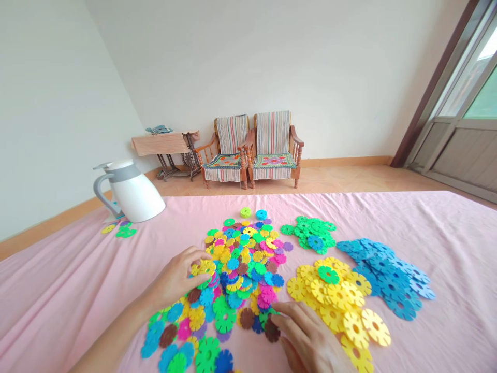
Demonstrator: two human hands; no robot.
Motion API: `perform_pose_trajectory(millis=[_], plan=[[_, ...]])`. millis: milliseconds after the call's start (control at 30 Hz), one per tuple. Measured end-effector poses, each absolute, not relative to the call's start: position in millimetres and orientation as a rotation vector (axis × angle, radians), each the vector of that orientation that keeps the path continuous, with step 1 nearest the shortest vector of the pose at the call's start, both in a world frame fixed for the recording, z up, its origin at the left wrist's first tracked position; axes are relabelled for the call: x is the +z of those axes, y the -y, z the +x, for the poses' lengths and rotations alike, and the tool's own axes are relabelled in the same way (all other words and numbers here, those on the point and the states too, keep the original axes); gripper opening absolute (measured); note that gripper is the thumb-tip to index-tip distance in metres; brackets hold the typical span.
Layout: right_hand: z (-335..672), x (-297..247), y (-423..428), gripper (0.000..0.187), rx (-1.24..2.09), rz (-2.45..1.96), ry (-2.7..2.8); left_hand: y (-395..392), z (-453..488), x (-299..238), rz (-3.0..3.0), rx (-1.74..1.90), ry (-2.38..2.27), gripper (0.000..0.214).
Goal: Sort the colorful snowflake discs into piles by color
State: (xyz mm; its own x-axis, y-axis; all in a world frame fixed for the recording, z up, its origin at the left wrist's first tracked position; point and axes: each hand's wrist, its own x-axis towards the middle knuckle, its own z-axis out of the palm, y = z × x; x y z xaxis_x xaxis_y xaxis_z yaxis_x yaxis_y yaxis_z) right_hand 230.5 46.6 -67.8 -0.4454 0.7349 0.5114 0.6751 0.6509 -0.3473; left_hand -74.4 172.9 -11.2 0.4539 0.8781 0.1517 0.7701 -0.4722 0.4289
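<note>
A heap of small slotted plastic snowflake discs point(243, 268) in mixed colours lies on the pink cloth. My left hand point(179, 272) is at the heap's left side, its thumb and fingers curved around several yellow snowflake discs point(204, 267). At the near right edge of the heap is my right hand point(308, 334), palm down, thumb and fingers apart. Its fingertips touch or overlap a brown snowflake disc point(272, 330) and a green one beside it. To its right lies a pile of larger yellow discs point(334, 290) with a green disc point(328, 275) on top.
Blue discs point(392, 280) and green discs point(316, 230) form separate piles at the right. A white jug point(137, 194) stands at the far left, a few discs point(126, 231) by its base. Beyond the pink cloth point(458, 248) are two wooden chairs point(274, 147) and a small table point(159, 143).
</note>
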Motion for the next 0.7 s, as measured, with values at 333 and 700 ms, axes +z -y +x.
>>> perform_pose_trajectory(millis=[333,700], plan=[[228,-84,-51,0.03,0.115,-1.04,2.169,-166,-70,-9,2.403,0.636,-1.459,0.031],[228,-57,-47,0.023,0.462,-1.237,1.831,-121,17,-2,2.265,0.77,-1.159,0.023]])
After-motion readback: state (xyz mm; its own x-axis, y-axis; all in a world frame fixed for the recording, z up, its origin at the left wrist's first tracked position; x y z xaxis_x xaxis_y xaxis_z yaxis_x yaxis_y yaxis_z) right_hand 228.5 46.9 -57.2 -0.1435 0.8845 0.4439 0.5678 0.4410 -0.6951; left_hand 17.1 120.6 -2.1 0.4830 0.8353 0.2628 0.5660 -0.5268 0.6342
